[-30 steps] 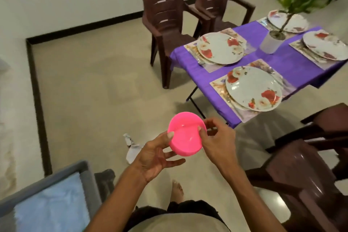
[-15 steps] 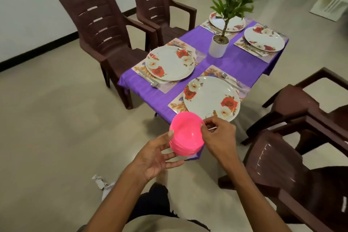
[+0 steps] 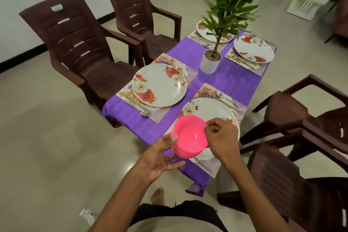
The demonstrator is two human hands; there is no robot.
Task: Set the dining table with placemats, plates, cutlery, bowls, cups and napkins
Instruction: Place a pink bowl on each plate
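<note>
A stack of pink bowls (image 3: pixel 188 136) hangs above the near right plate (image 3: pixel 209 111). My left hand (image 3: pixel 160 156) cups the stack from below and the side. My right hand (image 3: pixel 220 137) pinches the rim of the top bowl. The table has a purple cloth (image 3: pixel 226 79) with several floral placemats, each carrying a white flowered plate. The near left plate (image 3: pixel 160 84) has a knife and spoon (image 3: pixel 139 107) beside it. A spoon (image 3: pixel 220 95) lies by the near right plate. The two far plates (image 3: pixel 254 49) sit behind the plant.
A potted plant (image 3: pixel 211 60) stands mid-table. Brown plastic chairs flank the table: two on the left (image 3: pixel 79 47) and two on the right (image 3: pixel 301 137). A crumpled white scrap (image 3: pixel 88 215) lies on the floor by my foot.
I have turned and walked up to the table, carrying the pink bowls over the near right plate. My right hand's fingers now pinch the top bowl's rim.
</note>
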